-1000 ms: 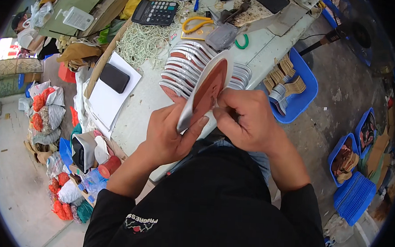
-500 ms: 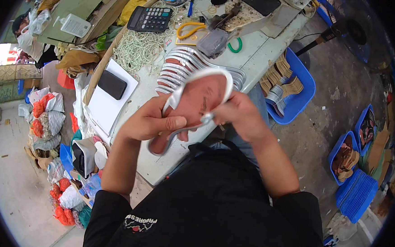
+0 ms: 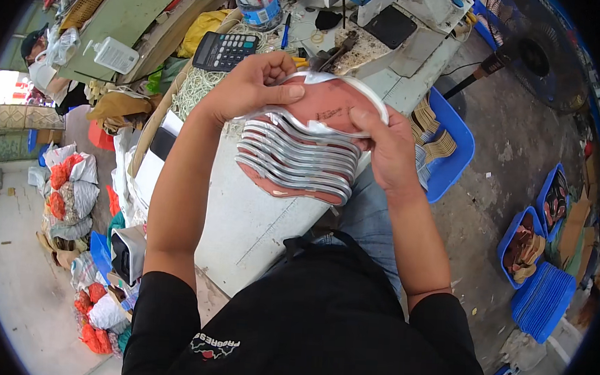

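Observation:
Both hands hold one reddish-brown shoe sole [image 3: 329, 105] with a silvery-white edge, raised over the table. My left hand [image 3: 258, 89] grips its left part, thumb lying on the upper face. At the right end my right hand [image 3: 388, 145] pinches it, with the thumb on top and the fingers beneath. A small white tab shows on each long side of the sole, and dark handwriting marks its face. Just below it, a row of similar silver-edged soles [image 3: 294, 163] lies overlapped on the pale table [image 3: 241, 246].
A calculator [image 3: 224, 51], a heap of pale cords [image 3: 192, 102] and a plastic tub of pens [image 3: 259, 10] are beyond my left hand. A blue bin of soles [image 3: 457, 145] stands right of the table, near a black fan [image 3: 527, 60]. Stacked blue trays [image 3: 542, 298] are farther right.
The sole has moved up and away from me and been turned from slanting to nearly level. Both hands went with it, uncovering the row of soles on the table.

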Motion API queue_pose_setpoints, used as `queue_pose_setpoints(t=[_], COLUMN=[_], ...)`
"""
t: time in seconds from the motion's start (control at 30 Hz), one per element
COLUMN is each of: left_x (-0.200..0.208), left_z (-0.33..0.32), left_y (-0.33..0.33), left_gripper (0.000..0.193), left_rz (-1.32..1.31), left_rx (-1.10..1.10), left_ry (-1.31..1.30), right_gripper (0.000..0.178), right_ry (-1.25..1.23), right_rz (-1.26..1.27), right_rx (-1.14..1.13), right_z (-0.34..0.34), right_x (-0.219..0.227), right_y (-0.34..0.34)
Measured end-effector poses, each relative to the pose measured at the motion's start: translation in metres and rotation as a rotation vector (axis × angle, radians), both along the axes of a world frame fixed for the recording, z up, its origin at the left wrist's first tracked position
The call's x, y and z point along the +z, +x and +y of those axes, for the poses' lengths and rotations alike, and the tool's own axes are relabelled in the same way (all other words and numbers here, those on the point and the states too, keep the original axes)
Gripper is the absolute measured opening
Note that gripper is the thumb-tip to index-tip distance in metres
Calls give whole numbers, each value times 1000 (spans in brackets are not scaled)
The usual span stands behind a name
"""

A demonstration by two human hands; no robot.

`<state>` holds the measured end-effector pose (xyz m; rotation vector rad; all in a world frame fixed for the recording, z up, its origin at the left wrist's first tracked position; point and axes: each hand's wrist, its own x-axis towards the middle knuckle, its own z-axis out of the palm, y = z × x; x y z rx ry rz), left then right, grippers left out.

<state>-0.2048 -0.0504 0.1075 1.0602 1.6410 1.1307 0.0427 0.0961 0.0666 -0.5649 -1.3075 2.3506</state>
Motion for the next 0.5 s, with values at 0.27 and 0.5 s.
queue_pose_setpoints(t=[0.27,0.5], left_x=[4,-4], left_z=[-17,-47], left_y=[-26,-23], left_gripper=[32,28], left_rz=[-159,-240], left_rx=[78,276], left_ry=[-18,10], right_gripper=[25,51], right_ry=[33,361], right_rz=[67,-66], right_rx=[-84,-304], right_z=[-25,-22], right_x=[13,1], right_y=[-36,-66])
